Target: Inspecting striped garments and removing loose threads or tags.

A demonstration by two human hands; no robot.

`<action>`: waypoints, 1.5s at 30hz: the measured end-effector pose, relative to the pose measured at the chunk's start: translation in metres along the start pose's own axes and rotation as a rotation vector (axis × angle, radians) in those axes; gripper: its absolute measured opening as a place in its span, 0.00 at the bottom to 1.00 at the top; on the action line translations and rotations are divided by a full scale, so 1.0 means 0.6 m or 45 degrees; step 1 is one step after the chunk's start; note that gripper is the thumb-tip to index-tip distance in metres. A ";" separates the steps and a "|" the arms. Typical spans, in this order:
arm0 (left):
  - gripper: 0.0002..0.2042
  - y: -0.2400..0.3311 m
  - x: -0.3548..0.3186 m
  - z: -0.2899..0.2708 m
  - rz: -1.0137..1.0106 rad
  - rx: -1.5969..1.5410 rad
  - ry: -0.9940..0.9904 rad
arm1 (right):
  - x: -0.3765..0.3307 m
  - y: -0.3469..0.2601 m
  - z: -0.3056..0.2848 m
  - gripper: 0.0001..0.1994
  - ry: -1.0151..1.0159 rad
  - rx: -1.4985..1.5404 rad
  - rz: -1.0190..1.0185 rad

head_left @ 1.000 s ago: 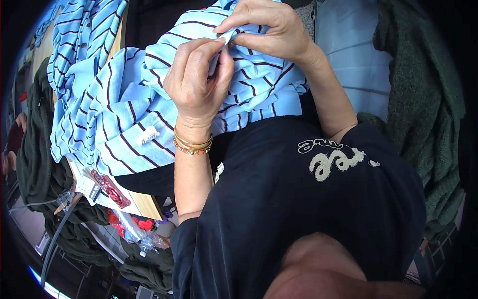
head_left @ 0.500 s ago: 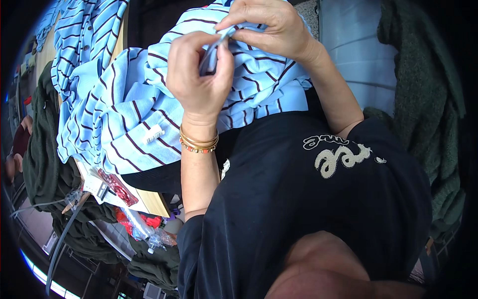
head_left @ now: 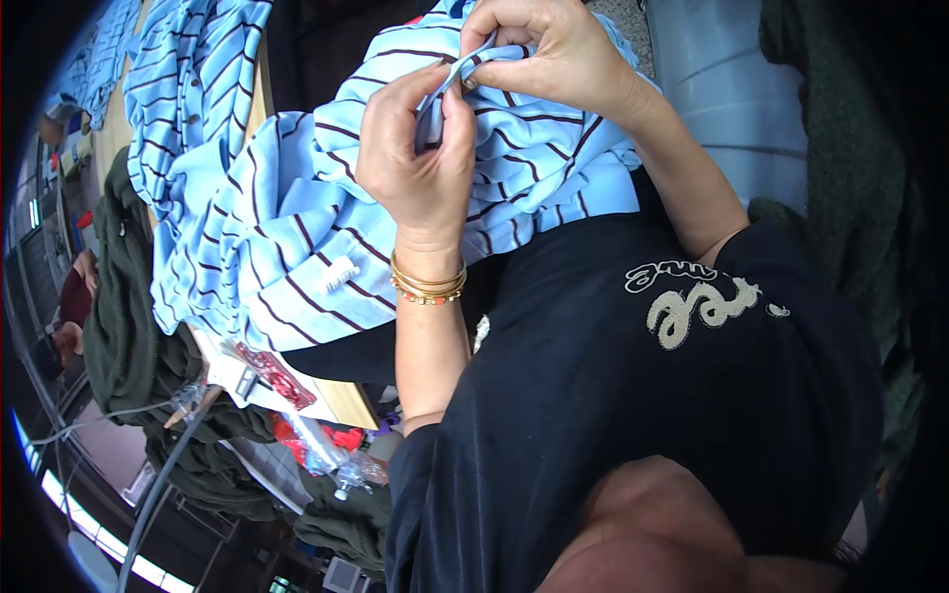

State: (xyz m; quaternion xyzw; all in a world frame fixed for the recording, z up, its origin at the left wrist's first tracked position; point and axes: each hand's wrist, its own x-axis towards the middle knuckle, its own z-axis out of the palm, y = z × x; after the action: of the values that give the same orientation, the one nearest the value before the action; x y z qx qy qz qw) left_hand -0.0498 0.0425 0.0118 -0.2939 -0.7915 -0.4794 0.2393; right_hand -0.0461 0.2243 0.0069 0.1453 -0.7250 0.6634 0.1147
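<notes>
Shifted rightward in view, left hand (head_left: 418,158), right hand (head_left: 559,59), fingers (head_left: 459,128) pinching striped garment (head_left: 341,198), white label (head_left: 339,275), embroidered lettering (head_left: 707,304)

Rumpled light-blue garment (head_left: 321,193) with dark stripes, in loose folds.

The view comes from the left of two fisheye cameras worn on the head. It faces steeply down: the neck (head_left: 657,504) and black shirt (head_left: 603,385) loom closest, filling the lower right, while the left hand (head_left: 413,163), right hand (head_left: 565,61) and striped garment (head_left: 297,222) lie farther off, toward the top edge. Darkness rings the wide, bent view.
</notes>
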 end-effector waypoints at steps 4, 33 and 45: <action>0.09 0.008 0.002 0.001 0.099 0.154 -0.009 | 0.002 -0.012 -0.002 0.05 0.009 -0.069 -0.094; 0.12 0.048 0.080 0.018 -0.180 0.656 -0.581 | -0.002 -0.049 -0.107 0.12 -0.321 -0.591 0.054; 0.08 0.057 0.059 -0.096 -0.580 -0.335 -0.141 | 0.039 -0.087 -0.015 0.06 -0.066 -0.599 -1.214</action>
State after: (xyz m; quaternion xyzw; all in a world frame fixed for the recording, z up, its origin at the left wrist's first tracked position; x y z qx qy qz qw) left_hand -0.0456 0.0118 0.0809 -0.1626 -0.7799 -0.6030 0.0413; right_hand -0.0491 0.2278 0.0645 0.4453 -0.7103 0.3533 0.4152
